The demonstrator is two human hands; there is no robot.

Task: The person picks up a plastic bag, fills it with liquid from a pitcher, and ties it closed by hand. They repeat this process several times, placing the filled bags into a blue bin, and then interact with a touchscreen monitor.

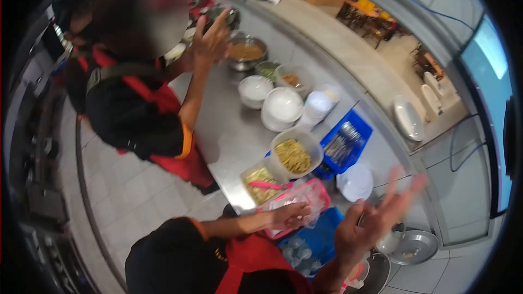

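Note:
My left hand (291, 215) reaches across a pink-rimmed container (322, 190), its fingers closed on a clear plastic bag (313, 198). My right hand (376, 220) is raised, blurred by motion, with its fingers spread and nothing in it. Beyond my left hand a pink utensil (267, 184) lies over a tub of pale yellow food (259, 177). A clear tub of yellowish-green pieces (293, 156) stands behind that. A blue bin (327, 228) with clear plastic items is between my hands.
At the left stands a co-worker in a red apron (163, 98), one hand (212, 41) raised. Along the steel counter (215, 125) are stacked white bowls (283, 106), a metal bowl of brown food (246, 51), a blue cutlery basket (357, 125) and white plates (355, 182). A metal tray (417, 247) sits right.

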